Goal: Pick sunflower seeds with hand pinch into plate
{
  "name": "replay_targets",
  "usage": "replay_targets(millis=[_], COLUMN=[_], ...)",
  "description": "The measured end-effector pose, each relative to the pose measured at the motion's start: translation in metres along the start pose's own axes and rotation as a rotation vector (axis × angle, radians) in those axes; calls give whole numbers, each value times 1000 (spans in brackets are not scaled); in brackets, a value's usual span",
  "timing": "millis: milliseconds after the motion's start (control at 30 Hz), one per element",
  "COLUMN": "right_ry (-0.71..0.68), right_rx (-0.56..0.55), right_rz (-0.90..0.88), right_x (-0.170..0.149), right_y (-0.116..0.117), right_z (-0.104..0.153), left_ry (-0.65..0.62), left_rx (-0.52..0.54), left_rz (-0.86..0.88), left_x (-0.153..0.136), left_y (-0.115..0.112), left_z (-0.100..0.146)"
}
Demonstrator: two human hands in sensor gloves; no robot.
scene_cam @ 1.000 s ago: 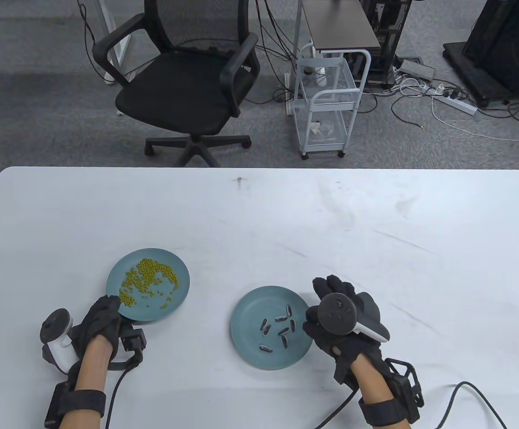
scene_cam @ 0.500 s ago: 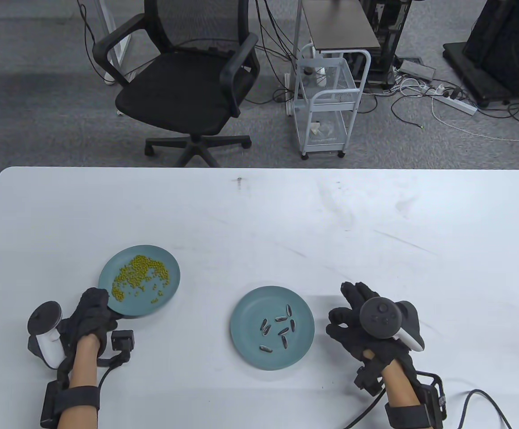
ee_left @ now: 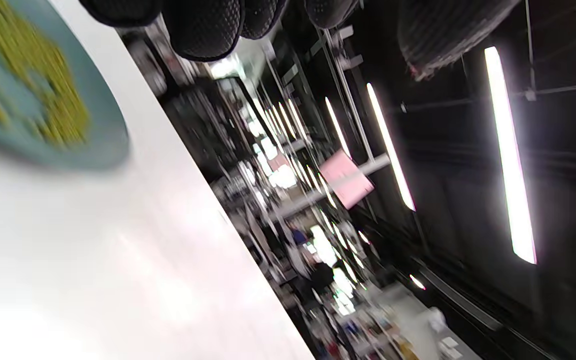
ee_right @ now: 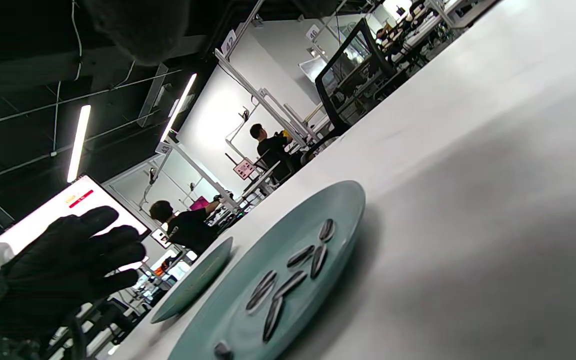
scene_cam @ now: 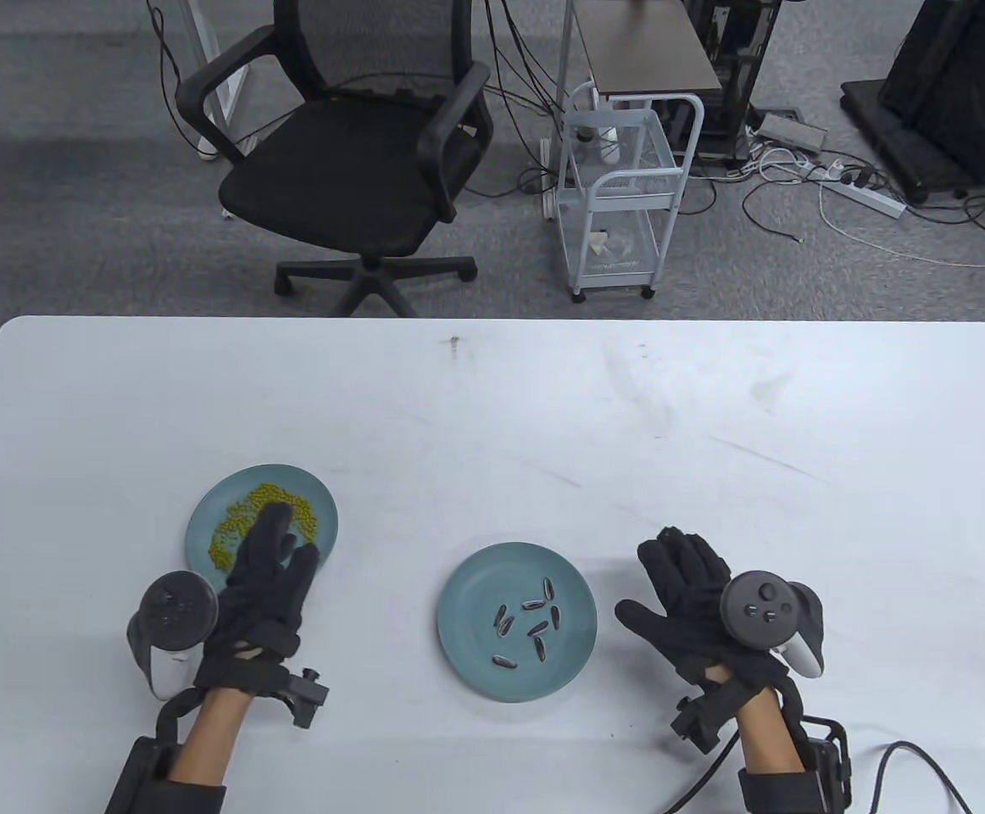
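Observation:
A teal plate at the table's middle front holds several striped sunflower seeds. It also shows in the right wrist view, with the seeds on it. My right hand is open and empty, fingers spread, just right of this plate and apart from it. A second teal plate at the left holds yellow-green beans. My left hand is open and spread over its near right part, holding nothing. In the blurred left wrist view the fingertips hang beside the bean plate.
The white table reaches to the back and right. Cables run from both wrists over its front edge. An office chair and a white wire cart stand on the floor beyond the far edge.
My left hand pulled the bean plate a little left, let go of its rim and now lies spread over it. My right hand moved right, away from the seed plate, and opened from a pinch.

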State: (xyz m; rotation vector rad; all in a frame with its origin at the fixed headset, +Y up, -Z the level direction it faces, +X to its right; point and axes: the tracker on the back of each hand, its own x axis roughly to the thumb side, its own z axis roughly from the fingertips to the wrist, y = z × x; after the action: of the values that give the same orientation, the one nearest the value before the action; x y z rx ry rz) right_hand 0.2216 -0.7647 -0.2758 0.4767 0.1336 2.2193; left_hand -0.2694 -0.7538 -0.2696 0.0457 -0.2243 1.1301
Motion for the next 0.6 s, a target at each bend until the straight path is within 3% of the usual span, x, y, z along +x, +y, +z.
replay_targets(millis=[200, 600], right_ry=[20, 48], right_rx=[101, 125], right_rz=[-207, -146], right_x=[-11, -9], right_y=[16, 21], right_z=[-3, -4], left_ry=[16, 51], left_rx=[-215, -187], left_rz=[-77, -64], left_x=[-8, -18], left_y=[-43, -40], left_z=[-2, -4])
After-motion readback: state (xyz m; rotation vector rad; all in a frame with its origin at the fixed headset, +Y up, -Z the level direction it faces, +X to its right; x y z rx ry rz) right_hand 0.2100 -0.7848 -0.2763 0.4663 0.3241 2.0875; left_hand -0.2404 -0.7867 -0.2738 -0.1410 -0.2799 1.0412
